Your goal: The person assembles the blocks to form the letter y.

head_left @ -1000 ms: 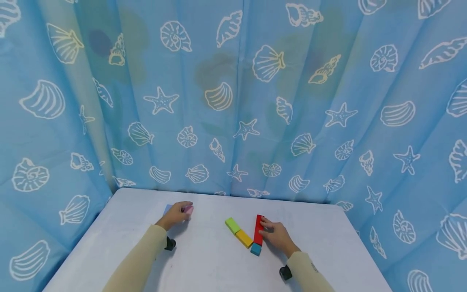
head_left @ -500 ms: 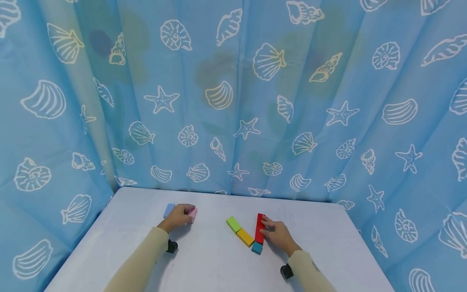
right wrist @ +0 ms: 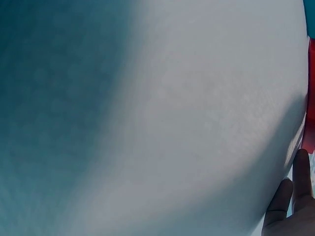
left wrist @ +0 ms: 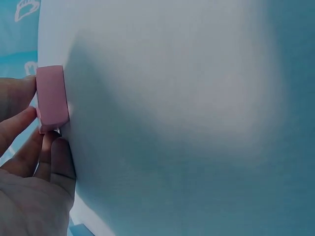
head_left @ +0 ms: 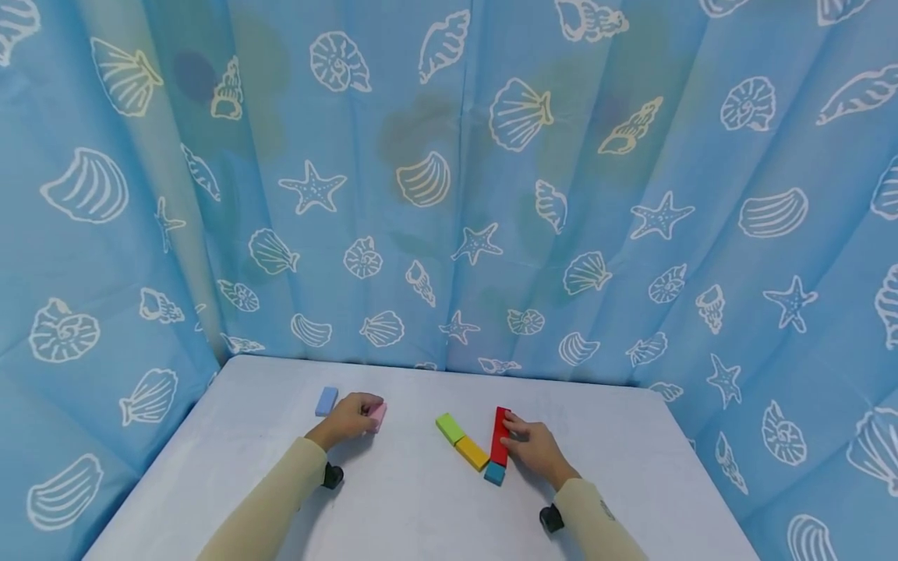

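My left hand (head_left: 347,418) pinches a pink block (left wrist: 52,96) between thumb and fingers, at the left of the table. Just left of that hand lies a light blue block (head_left: 326,401). Toward the right, my right hand (head_left: 539,452) rests its fingertips against the right side of a long red block (head_left: 500,438). At the near end of the red block sits a teal block (head_left: 494,473). A yellow block (head_left: 471,453) runs up and left from there, with a green block (head_left: 450,428) at its far end. In the right wrist view only an edge of the red block shows.
A white table (head_left: 421,514) carries all the blocks. Behind it and along both sides hangs a blue curtain (head_left: 393,257) with white shell prints. Each wrist wears a small black camera, one of them the left wrist camera (head_left: 333,475).
The pink block and my left hand have moved a little to the right, uncovering the light blue block. My right hand stays at the red block.
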Demonstrator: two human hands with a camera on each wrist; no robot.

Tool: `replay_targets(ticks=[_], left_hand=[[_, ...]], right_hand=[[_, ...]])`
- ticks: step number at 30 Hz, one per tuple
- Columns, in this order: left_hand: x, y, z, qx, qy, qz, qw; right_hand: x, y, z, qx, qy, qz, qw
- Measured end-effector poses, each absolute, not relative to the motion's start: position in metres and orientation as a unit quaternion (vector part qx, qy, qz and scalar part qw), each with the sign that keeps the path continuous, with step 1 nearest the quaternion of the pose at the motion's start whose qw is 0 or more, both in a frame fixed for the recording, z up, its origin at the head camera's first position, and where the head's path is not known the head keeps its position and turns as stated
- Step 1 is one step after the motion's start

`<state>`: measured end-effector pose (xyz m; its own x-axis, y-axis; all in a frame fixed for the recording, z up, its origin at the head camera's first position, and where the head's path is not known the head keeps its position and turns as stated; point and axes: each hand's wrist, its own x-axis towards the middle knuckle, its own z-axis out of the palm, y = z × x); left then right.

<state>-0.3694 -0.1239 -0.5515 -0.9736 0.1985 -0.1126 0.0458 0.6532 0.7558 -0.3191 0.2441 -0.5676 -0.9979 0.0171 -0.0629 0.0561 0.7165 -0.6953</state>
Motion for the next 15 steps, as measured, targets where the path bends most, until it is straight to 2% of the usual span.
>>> replay_targets(ticks=[15], left_hand=[[-0.3598, -0.1216, -0.5524, 0.085, 0.906, 0.406, 0.088]], right_hand=[[-0.3202, 0.2436, -0.5712, 0.024, 0.926, -0.376, 0.026]])
